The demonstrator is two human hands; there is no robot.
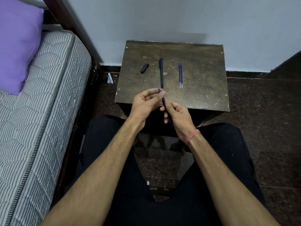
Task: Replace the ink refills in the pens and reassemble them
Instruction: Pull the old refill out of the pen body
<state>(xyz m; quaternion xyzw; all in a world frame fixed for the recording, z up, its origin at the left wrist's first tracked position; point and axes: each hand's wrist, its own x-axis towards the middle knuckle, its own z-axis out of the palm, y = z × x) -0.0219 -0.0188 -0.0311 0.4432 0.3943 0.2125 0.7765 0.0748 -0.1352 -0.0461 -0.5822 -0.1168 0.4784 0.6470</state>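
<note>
Pinching one blue pen [161,95] between them, left hand [145,103] and right hand [177,115] fingers show no readable lettering.

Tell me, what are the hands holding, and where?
A blue pen. The left hand pinches its upper end, the right hand grips its lower end.

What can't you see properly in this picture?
Head view, the only one:
- Pen in the hands: the left hand and right hand cover most of it, so its parts can't be told.
- Two refills on the table: too small to tell full from empty.
- Capped pen, loose cap: markings too small.
</note>
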